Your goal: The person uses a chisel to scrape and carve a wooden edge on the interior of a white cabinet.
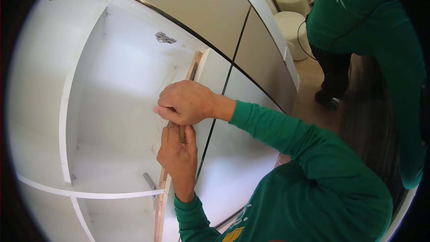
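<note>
My right hand [187, 101] is closed at the edge of a white cabinet, its fingers curled and its thumb side toward the cabinet's inside. What it holds, if anything, is hidden. Just below it, nearly touching, my left hand [178, 154] is closed around a small brownish, narrow piece [182, 134] that shows between thumb and fingers. Both hands lie along a narrow bare-wood strip [193, 68] that runs down the cabinet's front edge; they cover its middle part.
White shelves and dividers [83, 76] fill the cabinet. A metal hinge plate [165, 37] sits on its wall, and a grey cylindrical fitting [149, 181] is lower down. Glossy beige panels [188, 9] adjoin it. Another person in green [358, 18] stands at right, near white stools [291, 33].
</note>
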{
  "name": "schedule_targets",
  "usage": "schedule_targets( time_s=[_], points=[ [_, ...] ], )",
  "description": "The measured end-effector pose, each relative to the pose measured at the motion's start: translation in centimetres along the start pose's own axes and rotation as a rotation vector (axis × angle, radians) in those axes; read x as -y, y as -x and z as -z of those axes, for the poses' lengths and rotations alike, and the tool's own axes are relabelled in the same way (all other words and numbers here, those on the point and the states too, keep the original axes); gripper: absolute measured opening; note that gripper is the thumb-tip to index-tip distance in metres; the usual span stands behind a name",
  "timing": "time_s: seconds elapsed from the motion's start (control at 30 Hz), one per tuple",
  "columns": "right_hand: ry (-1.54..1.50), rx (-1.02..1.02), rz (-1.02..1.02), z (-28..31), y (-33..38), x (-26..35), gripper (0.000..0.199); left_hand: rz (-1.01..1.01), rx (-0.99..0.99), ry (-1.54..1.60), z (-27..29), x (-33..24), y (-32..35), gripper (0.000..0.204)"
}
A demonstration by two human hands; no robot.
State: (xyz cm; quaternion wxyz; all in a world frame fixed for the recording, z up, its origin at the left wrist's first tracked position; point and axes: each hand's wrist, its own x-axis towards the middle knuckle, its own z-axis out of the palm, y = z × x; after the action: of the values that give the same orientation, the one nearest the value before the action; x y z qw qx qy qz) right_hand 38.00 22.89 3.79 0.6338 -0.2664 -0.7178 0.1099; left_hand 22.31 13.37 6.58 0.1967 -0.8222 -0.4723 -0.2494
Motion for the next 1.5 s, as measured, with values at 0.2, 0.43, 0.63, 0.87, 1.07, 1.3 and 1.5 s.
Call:
schedule_targets(
  time_s=[0.2,0.43,0.63,0.87,1.07,1.3,1.5],
  points=[
    [-0.007,-0.097,0.063,0.6,-0.7,-2.0,0.043,-0.048,-0.071,0.039,-1.4,-0.2,-0.7,0.027],
    [-0.088,-0.069,0.092,0.5,0.0,-0.4,0.043,0.047,-0.011,0.023,0.3,-1.5,0.0,0.024],
    [-0.057,0.006,0.036,1.5,-0.7,-1.1,0.044,0.102,0.04,0.027,0.7,-3.0,-1.4,0.023],
    [-0.058,-0.049,0.115,0.6,-0.1,-0.7,0.041,0.079,-0.018,0.078,0.1,-1.8,0.1,0.024],
    [-0.097,0.021,0.054,0.3,0.3,0.3,0.042,0.059,-0.075,0.097,0.1,-2.3,1.6,0.027],
    [-0.089,0.032,0.069,1.0,0.2,0.0,0.043,0.096,-0.052,0.116,0.5,-2.9,1.5,0.03],
    [-0.127,0.024,0.069,0.4,0.7,0.7,0.043,0.108,-0.07,0.222,-0.1,-2.3,1.4,0.03]
  ],
)
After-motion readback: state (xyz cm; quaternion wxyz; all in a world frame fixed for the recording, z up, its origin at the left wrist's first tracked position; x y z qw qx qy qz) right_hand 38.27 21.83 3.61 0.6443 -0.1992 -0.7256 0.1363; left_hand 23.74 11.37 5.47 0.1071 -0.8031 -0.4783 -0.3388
